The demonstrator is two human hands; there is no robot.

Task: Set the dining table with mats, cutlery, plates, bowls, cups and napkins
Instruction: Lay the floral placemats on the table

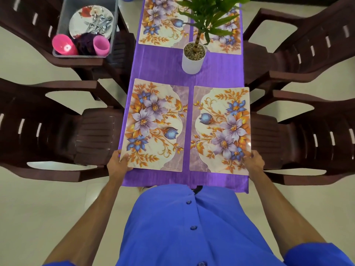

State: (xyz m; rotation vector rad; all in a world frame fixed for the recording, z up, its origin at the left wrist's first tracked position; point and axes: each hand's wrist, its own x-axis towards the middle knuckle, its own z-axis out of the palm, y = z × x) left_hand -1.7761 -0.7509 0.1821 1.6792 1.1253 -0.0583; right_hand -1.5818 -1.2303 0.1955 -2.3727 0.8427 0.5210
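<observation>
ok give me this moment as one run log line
stage: mats | left hand grips near-left floral placemat | right hand rests on near-right floral placemat | grey plastic tub: dishes unplaced

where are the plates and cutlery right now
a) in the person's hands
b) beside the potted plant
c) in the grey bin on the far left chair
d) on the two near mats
c: the plates with the cutlery piled on top lie in the grey bin on the far left chair, while the near mats are bare and the hands only hold mat edges.
</observation>
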